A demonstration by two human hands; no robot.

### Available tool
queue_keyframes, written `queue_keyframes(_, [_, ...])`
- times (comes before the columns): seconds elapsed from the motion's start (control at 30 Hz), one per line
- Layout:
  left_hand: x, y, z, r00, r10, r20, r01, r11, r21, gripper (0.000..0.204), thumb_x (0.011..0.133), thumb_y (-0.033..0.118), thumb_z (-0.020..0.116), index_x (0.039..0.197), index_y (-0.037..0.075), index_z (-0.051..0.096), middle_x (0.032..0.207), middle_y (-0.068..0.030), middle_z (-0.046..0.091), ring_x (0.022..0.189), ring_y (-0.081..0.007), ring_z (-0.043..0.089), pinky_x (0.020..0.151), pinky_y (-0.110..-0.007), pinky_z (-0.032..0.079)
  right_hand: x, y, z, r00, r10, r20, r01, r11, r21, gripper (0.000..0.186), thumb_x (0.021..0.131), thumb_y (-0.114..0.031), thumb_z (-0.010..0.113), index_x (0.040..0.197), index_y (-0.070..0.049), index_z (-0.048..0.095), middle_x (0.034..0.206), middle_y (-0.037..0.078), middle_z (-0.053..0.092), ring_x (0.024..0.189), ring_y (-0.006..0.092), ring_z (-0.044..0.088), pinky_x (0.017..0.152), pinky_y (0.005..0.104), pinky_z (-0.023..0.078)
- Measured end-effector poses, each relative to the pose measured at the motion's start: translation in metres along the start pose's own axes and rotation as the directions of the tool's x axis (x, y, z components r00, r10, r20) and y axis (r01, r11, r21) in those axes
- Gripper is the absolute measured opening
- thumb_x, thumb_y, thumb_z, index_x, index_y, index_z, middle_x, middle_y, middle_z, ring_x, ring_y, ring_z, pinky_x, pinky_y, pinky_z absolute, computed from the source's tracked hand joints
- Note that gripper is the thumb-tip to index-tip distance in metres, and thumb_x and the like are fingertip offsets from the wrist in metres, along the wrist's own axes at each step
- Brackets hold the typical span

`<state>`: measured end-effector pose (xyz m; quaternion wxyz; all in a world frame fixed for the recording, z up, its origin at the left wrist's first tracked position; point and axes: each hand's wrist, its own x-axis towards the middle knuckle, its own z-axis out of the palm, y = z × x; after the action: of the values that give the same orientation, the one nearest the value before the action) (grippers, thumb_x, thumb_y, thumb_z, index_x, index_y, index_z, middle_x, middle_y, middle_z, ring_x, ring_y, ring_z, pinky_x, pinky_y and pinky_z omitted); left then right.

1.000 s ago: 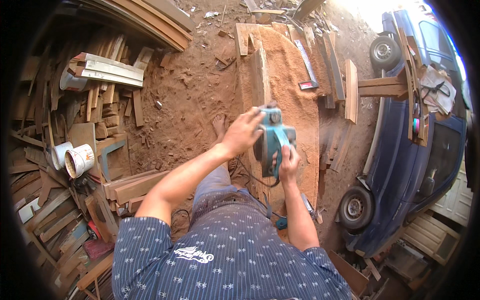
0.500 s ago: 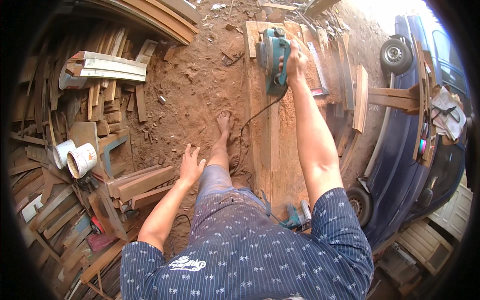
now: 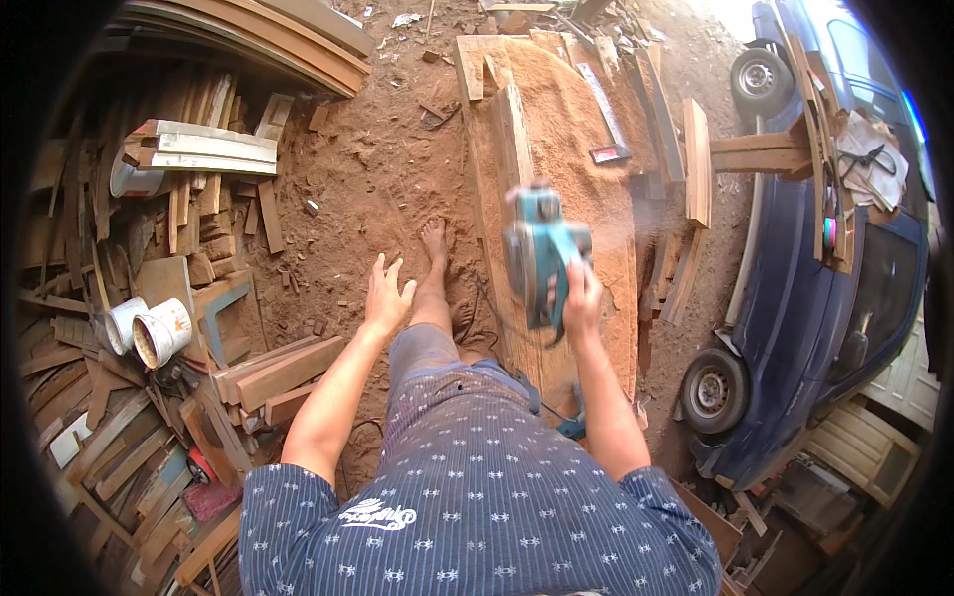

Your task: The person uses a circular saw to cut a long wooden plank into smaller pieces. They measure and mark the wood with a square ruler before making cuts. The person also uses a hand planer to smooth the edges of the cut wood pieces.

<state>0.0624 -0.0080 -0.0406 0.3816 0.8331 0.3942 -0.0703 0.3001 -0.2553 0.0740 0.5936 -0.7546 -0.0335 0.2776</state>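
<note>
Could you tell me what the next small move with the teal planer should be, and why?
Probably bring the free left hand onto the teal power planer. Only the right hand grips it over the sawdust-covered plank, and the tool looks blurred with motion, so a second hand should steady it.

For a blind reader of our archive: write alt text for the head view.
Seen from above, a person's right hand grips a teal electric planer over a long wooden plank thick with sawdust, while the left hand hangs open and empty above the dirt ground. Stacked scrap wood and two white buckets lie to the left, and a dark blue car stands to the right.
</note>
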Motion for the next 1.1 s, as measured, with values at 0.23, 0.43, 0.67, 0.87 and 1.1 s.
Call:
queue_keyframes(0.23, [-0.026,-0.002,0.019,0.998,0.046,0.044,-0.046,0.999,0.009,0.055,0.093,0.031,0.070,0.140,0.004,0.058,0.151,-0.0282,0.045,0.140,-0.0431,0.044,0.116,-0.048,0.039,-0.164,0.053,-0.057,0.997,-0.049,-0.055,0.044,0.996,-0.084,0.038,0.109,-0.036,0.048,0.097,-0.002,0.060,0.080,0.006,0.062,0.058,0.0118,0.058,0.053,0.0270,0.046])
queue_keyframes(0.43, [-0.052,0.068,0.024,0.915,0.216,0.341,-0.164,0.971,-0.173,0.036,0.094,0.030,0.066,0.119,0.004,0.072,0.119,-0.0216,0.071,0.110,-0.0377,0.067,0.098,-0.043,0.052,-0.087,0.034,-0.022,0.995,-0.080,-0.067,0.075,0.995,-0.063,0.040,0.108,-0.039,0.049,0.091,-0.004,0.058,0.075,0.003,0.060,0.052,0.0103,0.056,0.046,0.0265,0.044])
queue_keyframes(0.67, [-0.079,0.146,0.064,0.590,0.664,0.460,-0.621,0.737,-0.266,0.041,0.096,0.023,0.062,0.130,0.001,0.063,0.136,-0.0186,0.062,0.130,-0.0357,0.056,0.108,-0.045,0.046,0.056,-0.027,0.043,0.986,-0.135,-0.099,0.124,0.986,-0.114,0.046,0.107,-0.044,0.050,0.091,-0.002,0.062,0.074,0.006,0.061,0.048,0.0100,0.055,0.041,0.0262,0.041])
queue_keyframes(0.87, [-0.054,0.163,0.084,0.558,0.734,0.389,-0.829,0.472,0.298,0.066,0.095,0.019,0.051,0.155,-0.003,0.036,0.169,-0.0163,0.025,0.158,-0.0311,0.018,0.127,-0.051,0.018,0.156,-0.068,0.082,0.978,-0.154,-0.141,0.131,0.978,-0.160,0.055,0.105,-0.050,0.050,0.081,-0.002,0.062,0.063,0.006,0.060,0.044,0.0121,0.055,0.039,0.0278,0.041])
queue_keyframes(1.1, [-0.042,0.156,0.086,0.570,0.667,0.479,-0.819,0.507,0.268,0.070,0.095,0.015,0.047,0.161,0.002,0.027,0.172,-0.0138,0.017,0.159,-0.0284,0.016,0.127,-0.052,0.019,0.248,-0.116,0.128,0.983,-0.140,-0.119,0.108,0.965,-0.240,0.061,0.103,-0.057,0.049,0.079,-0.003,0.063,0.057,0.006,0.060,0.049,0.0146,0.060,0.047,0.0315,0.047])
